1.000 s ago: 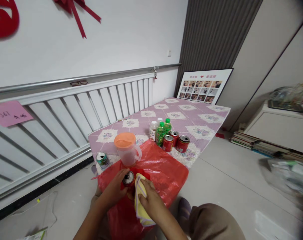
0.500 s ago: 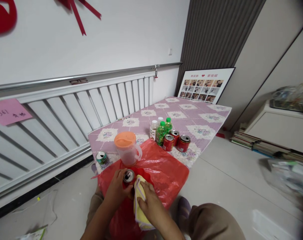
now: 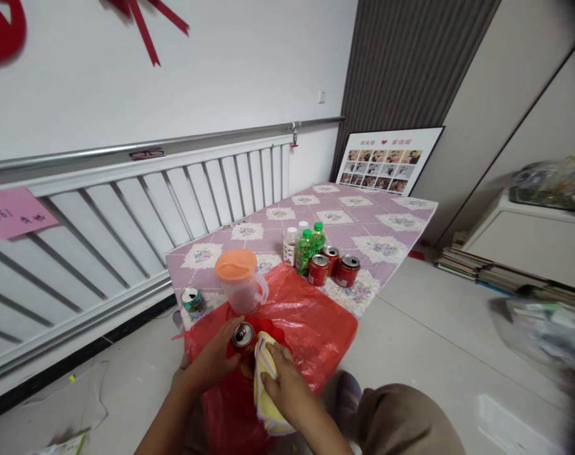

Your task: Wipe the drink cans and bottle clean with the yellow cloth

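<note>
My left hand [image 3: 217,359] is curled round the left side of a red drink can [image 3: 243,337], whose opened top faces up. Folded in the fingers of my right hand [image 3: 287,379] is a yellow cloth [image 3: 268,404] with a pale purple edge; it lies against the right side of the can. Under the can shows a red scalloped dish [image 3: 278,338], partly hidden by my hands. Dish and can are over a red plastic bag [image 3: 316,322] spread on the near end of the table. Just beyond the can stands a clear pitcher [image 3: 240,294] with an orange lid.
Several red cans [image 3: 347,272] and small bottles, two with green caps [image 3: 305,253], stand together on the flowered tablecloth [image 3: 335,217]. A green can [image 3: 193,301] is at the left edge. A white radiator [image 3: 197,196] runs along the wall.
My left hand has shifted slightly left, and its fingers have changed position on the can. The can is a little farther left; the cloth stays nearly in place.
</note>
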`<state>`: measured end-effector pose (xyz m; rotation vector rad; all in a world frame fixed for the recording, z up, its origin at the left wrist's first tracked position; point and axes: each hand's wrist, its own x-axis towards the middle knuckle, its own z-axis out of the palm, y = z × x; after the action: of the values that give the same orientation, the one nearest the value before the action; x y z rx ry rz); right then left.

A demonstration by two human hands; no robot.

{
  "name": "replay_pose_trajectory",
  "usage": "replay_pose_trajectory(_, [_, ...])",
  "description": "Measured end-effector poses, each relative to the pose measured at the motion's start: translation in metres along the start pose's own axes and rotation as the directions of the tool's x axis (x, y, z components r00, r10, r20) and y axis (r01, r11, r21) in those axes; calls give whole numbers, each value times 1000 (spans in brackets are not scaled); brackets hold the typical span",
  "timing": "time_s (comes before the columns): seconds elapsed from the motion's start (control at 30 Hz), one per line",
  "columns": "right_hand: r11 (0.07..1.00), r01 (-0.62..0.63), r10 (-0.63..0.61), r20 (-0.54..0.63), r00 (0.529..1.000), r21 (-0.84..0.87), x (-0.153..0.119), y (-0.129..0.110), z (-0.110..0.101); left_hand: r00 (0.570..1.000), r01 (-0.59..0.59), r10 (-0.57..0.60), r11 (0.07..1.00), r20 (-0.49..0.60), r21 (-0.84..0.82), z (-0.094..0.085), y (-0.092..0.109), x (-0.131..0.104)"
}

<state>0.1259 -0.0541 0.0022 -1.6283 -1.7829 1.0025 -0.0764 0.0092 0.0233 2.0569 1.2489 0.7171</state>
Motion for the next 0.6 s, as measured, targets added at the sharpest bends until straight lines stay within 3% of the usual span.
replay_pose_trajectory(0.1, [1000,3,-3,0,1000,-9,-1,-2,-1,1000,9,-9,1000,5,6,1,1,0])
replay_pose_trajectory(0.4, [999,45,-46,-78,996,-16,-15,-13,5,986,40,-30,998,-162,58,16,2,0])
replay_pose_trajectory(0.6, [995,94,-89,-125,988,35,8,-12,-3,988,38,-31,998,-150,42,16,5,1])
